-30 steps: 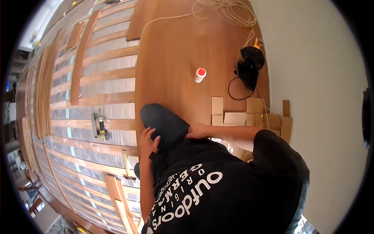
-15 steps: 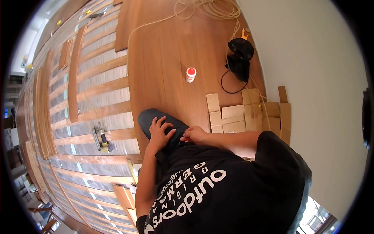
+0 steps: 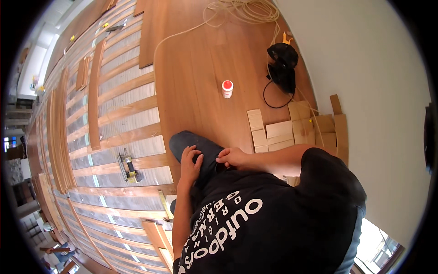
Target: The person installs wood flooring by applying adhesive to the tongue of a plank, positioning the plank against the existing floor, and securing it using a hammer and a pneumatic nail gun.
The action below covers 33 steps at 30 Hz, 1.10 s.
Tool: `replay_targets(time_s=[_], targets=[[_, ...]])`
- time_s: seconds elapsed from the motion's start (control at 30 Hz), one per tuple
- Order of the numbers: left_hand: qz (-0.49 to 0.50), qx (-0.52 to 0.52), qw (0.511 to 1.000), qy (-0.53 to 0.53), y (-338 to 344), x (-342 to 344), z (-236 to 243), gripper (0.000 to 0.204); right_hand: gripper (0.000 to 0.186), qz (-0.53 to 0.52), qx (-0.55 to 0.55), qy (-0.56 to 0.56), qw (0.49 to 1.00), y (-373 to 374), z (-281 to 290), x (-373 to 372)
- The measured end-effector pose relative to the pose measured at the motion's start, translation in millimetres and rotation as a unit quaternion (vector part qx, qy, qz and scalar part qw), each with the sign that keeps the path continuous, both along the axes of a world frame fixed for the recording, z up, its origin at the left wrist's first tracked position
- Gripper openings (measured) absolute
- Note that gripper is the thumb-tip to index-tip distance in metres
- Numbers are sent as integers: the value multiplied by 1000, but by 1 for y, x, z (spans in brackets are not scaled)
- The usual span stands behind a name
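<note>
From here I see a black tee [image 3: 292,223] with short sleeves [image 3: 326,171] and white lettering [image 3: 250,207] in several lines. Dark grey trousers [image 3: 186,139]. Faded blue cloth [image 3: 358,235] shows along the tee's right edge.

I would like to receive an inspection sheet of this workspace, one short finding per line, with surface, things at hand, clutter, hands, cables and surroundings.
Surface: brown wood floor; exposed battens at left.
Things at hand: dark trouser leg, bent, under the hands.
Clutter: upright white bottle with red cap; cardboard pieces; power tool among battens; black items.
Left hand: rests on the leg, fingers curved.
Right hand: fingertips gathered beside the leg; whether holding anything, cannot tell.
Cables: pale coiled line ahead; black loop.
Surroundings: pale wall at right.
</note>
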<state>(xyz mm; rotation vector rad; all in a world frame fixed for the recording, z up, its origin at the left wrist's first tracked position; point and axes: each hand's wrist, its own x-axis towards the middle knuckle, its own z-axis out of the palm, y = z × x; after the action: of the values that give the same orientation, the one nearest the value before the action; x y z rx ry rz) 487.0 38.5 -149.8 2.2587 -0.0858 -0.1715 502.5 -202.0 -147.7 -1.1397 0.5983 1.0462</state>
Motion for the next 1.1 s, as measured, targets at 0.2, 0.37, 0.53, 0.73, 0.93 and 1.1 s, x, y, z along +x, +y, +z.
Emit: replay_targets(time_s=[0.2,0.37,0.53,0.73,0.93,1.1], targets=[[17,36,999,-29,-4,-35,25,38,17,47,10,-60,997,-3,-16,-5],[-32,53,970,235,-6,-55,6,47,12,69,-52,-61,994,9,-21,-5],[-31,7,970,242,2,-48,25,43,12,59,43,31,997,7,-17,0],[71,-189,956,214,3,-49,11,39,17,47,135,53,988,-5,-20,2],[127,-229,944,202,-4,-40,2,37,20,77,82,-2,994,-17,-18,7],[126,-197,953,191,-2,-36,7,38,19,76,60,51,994,-50,-4,7]])
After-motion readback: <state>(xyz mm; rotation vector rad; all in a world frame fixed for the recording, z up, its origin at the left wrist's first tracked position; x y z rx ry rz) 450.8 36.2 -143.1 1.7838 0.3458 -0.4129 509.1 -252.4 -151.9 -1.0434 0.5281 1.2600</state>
